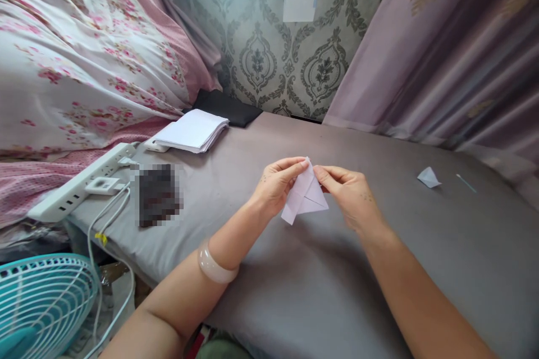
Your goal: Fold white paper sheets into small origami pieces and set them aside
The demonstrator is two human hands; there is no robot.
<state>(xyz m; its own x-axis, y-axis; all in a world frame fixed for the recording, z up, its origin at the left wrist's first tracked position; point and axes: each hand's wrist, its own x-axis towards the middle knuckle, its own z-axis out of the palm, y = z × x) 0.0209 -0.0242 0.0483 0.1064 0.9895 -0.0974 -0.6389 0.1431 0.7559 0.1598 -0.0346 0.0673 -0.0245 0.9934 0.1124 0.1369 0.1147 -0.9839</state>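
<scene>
A folded piece of white paper (306,195), roughly triangular, hangs in the air above the grey cloth surface (320,286). My left hand (275,185) pinches its top from the left, thumb and fingers closed on the paper. My right hand (349,193) pinches the same top corner from the right. A pale bangle (214,267) circles my left wrist. Both forearms reach in from the bottom of the view.
A stack of white paper sheets (192,130) lies at the back left beside a black cloth (227,106). A small folded paper piece (428,177) rests at the right. A white power strip (82,180), a blurred dark object (158,193) and a teal fan (42,297) sit left.
</scene>
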